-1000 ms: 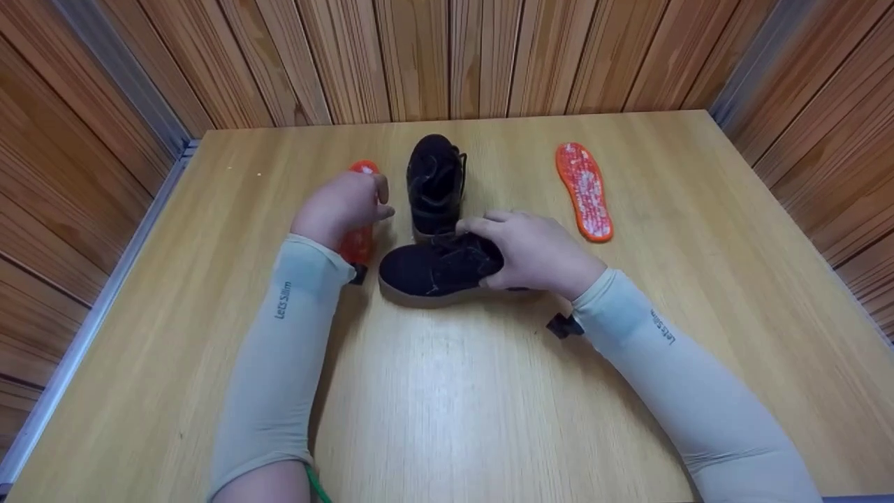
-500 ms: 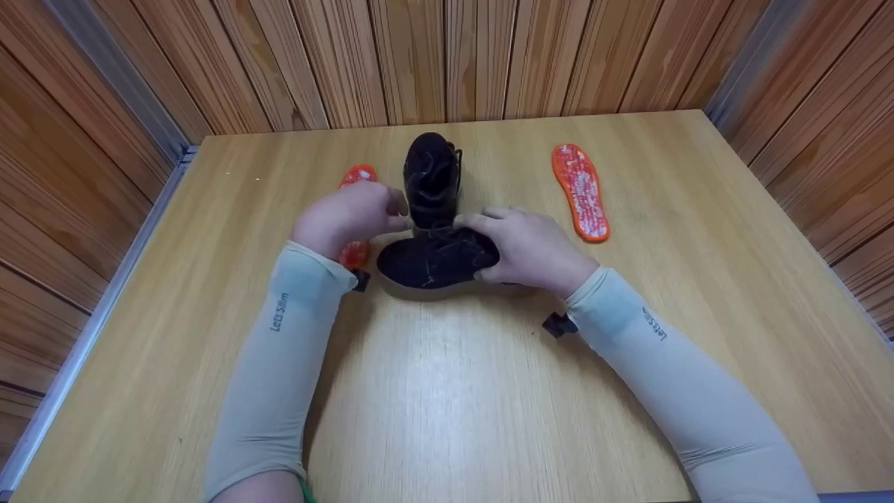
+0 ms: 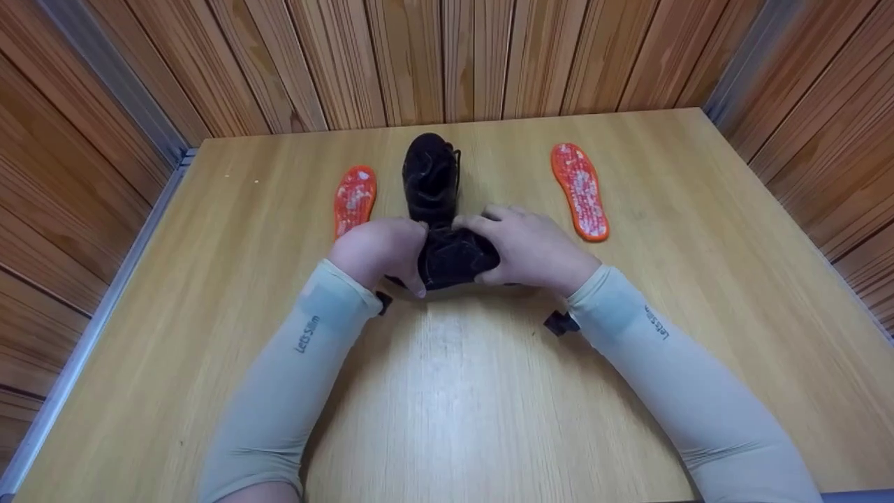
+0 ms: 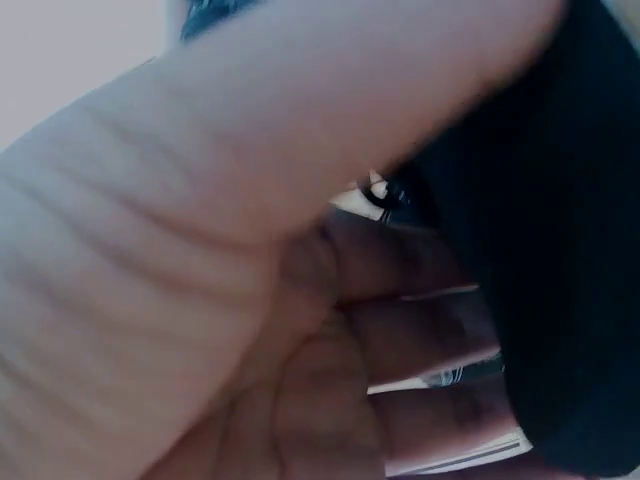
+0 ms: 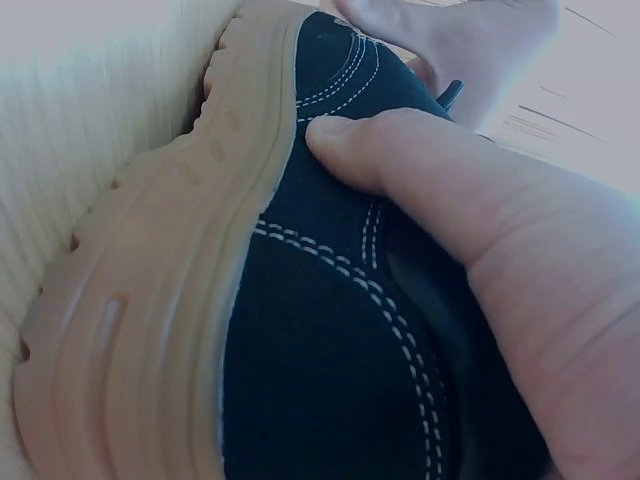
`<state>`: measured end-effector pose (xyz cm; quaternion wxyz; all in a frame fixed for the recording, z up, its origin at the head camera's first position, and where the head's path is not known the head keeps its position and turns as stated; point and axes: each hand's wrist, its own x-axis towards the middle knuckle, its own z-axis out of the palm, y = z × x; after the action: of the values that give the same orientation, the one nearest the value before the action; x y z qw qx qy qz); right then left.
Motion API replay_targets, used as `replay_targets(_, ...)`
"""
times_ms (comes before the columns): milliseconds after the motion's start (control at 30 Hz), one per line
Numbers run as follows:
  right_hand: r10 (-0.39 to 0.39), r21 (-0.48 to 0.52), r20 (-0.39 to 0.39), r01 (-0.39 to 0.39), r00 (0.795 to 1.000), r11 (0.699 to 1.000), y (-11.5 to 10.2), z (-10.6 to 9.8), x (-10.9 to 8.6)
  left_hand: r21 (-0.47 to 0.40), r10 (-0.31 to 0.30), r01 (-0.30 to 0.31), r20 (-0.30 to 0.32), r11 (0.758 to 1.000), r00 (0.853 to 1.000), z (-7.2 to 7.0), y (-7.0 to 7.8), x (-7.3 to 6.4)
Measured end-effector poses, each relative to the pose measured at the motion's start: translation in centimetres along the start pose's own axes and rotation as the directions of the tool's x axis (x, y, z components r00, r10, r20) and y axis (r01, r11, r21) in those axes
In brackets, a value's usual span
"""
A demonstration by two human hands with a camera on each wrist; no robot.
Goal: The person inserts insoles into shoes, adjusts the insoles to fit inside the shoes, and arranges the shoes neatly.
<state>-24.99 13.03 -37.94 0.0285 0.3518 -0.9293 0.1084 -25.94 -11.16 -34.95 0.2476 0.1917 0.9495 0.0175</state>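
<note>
A black shoe [image 3: 455,260] with white stitching and a thick tan sole [image 5: 130,330] lies sideways on the table, its toe to the left. My left hand [image 3: 383,251] holds the toe end, thumb on the near side and fingers on the far side. In the left wrist view the dark toe [image 4: 570,260] sits between thumb and fingers. My right hand [image 3: 534,250] grips the shoe farther back; its thumb presses on the near side, as the right wrist view shows. Right behind stands a second black shoe [image 3: 429,171], toe pointing away.
An orange-red insole [image 3: 355,199] lies to the left, its near end hidden by my left hand. Another orange insole [image 3: 581,192] rests at the right. Wood-panelled walls [image 3: 475,63] border the table [image 3: 447,391] at the back and sides.
My left hand has come from above the left insole, moving right and nearer, and has taken hold of the shoe's toe. The right hand keeps its grip with little movement.
</note>
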Motion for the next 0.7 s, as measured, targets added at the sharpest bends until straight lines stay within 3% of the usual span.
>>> replay_targets(200, 0.006, -0.015, 0.009, -0.006, 1.000, 1.000, 0.00, 0.13, -0.04, -0.004, -0.013, 0.012, -0.031, 1.000, 0.999, 0.51, 0.58, -0.54)
replay_targets(433, 0.014, -0.028, 0.020, -0.013, 1.000, 1.000, 0.11, 0.01, 0.07, -0.008, 0.016, -0.016, -0.062, 1.000, 0.998, 0.62, 0.58, -0.85)
replay_targets(700, 0.011, -0.008, 0.068, -0.010, 0.998, 1.000, 0.14, -0.43, -0.03, -0.025, 0.002, -0.003, -0.042, 1.000, 0.999, 0.55, 0.53, -0.51)
